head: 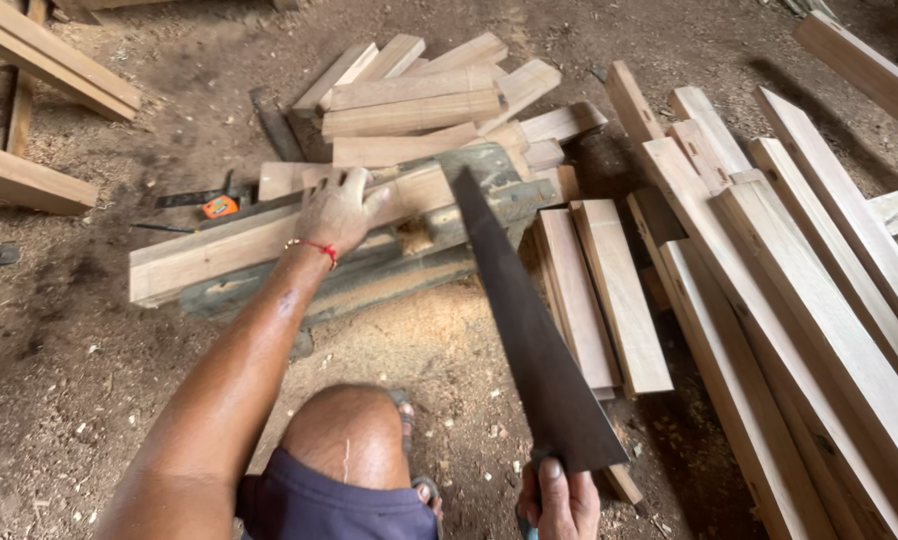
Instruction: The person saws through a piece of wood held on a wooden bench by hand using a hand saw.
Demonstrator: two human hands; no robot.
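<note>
left hand (337,208) fingers (354,180) pressing plank (219,250), right hand (561,500) gripping saw (529,330)

Dark handsaw (529,330) tip on pale plank (269,235).

Single head-worn view, steep downward tilt, facing 12 o'clock across the dirt floor (59,350); close range, arm's length; the nearer knee probably directly beneath the lens.

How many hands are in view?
2. The left hand presses the plank on the block; the right hand, bottom edge, grips the saw handle.
</note>
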